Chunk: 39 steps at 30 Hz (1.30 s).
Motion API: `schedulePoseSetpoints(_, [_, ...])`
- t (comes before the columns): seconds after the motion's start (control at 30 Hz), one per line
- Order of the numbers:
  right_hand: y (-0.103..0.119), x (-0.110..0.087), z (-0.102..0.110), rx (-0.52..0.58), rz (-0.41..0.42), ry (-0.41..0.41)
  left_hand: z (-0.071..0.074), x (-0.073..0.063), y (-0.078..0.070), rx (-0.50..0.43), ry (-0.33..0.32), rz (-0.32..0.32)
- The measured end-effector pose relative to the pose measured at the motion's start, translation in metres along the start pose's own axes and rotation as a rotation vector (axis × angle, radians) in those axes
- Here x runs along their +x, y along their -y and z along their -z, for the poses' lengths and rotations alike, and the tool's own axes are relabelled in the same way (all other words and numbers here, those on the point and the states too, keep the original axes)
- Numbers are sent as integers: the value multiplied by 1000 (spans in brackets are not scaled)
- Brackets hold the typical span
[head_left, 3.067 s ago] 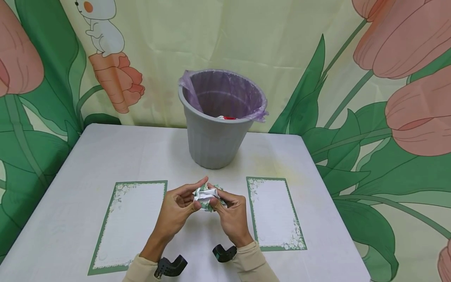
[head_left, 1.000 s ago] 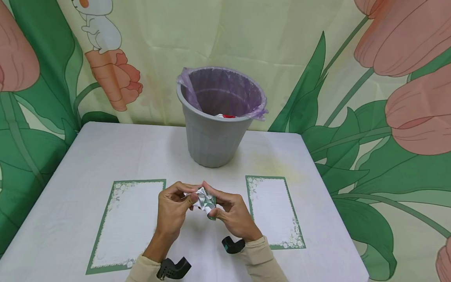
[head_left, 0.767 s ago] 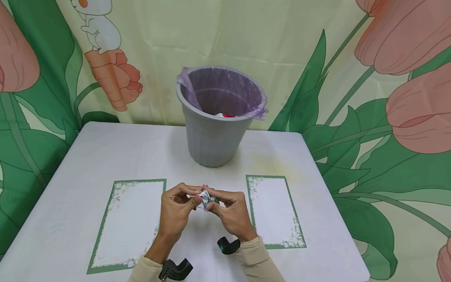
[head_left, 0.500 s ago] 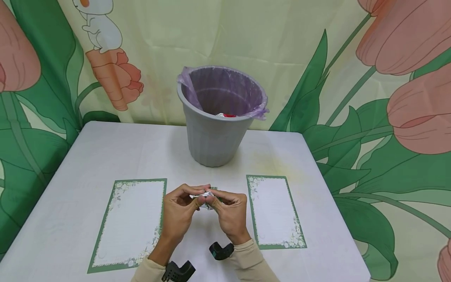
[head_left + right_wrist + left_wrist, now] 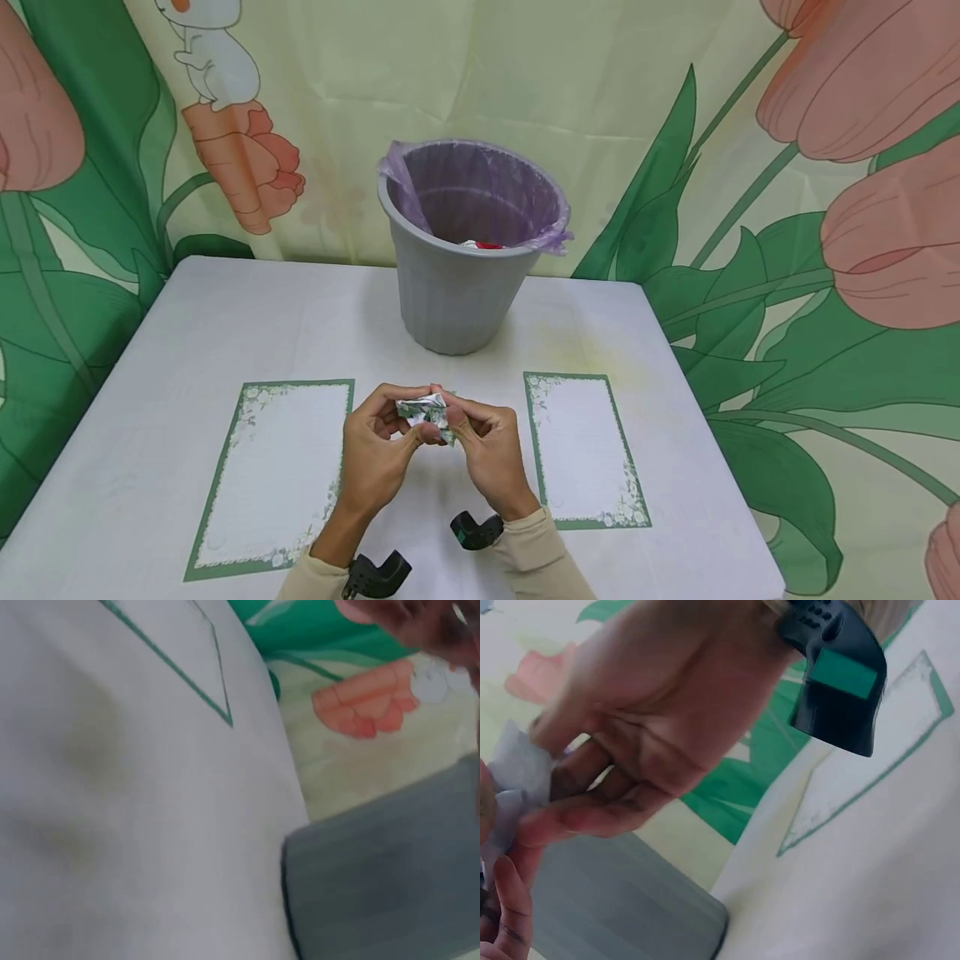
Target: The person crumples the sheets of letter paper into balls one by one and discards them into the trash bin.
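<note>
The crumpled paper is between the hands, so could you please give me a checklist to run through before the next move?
1. Crumpled paper held by both left hand and right hand: ok.
2. Paper packed into a tight ball: cannot tell; fingers cover part of it.
3. Bin upright on the table: ok.
4. Paper above the bin's opening: not ok; it is on the near side of the bin.
5. Purple liner folded over the bin's front rim: not ok; grey shows there.
</note>
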State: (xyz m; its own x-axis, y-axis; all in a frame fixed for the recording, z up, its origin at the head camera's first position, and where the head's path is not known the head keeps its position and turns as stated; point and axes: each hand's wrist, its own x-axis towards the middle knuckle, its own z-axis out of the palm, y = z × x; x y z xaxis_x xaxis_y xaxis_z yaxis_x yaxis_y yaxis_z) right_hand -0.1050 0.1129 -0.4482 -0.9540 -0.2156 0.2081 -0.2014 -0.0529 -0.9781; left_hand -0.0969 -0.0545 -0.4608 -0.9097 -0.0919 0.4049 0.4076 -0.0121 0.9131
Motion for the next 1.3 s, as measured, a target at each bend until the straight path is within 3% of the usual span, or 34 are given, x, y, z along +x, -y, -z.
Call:
schedulePoseSetpoints(0.13, [-3, 3, 26, 21, 20, 300, 4, 1, -1, -16, 19, -2])
schedulePoseSetpoints(0.23, [-8, 6, 36, 26, 45, 371, 5, 1, -1, -40, 48, 41])
schedulePoseSetpoints(0.43, [-21, 7, 30, -40, 165, 230, 2, -2, 0, -92, 89, 117])
schedulePoseSetpoints(0.7, [-28, 1, 9, -32, 256, 45, -8, -7, 1, -48, 33, 56])
schedulePoseSetpoints(0.97, [-26, -2, -17, 31, 284, -194, -18, -8, 0, -90, -26, -19])
schedulePoseSetpoints(1.13, [-23, -1, -26, 107, 283, -295, -20, -6, -1, -99, 34, -18])
schedulePoseSetpoints(1.3, [-18, 0, -31, 140, 198, -361, -15, -5, -2, 33, 86, 3])
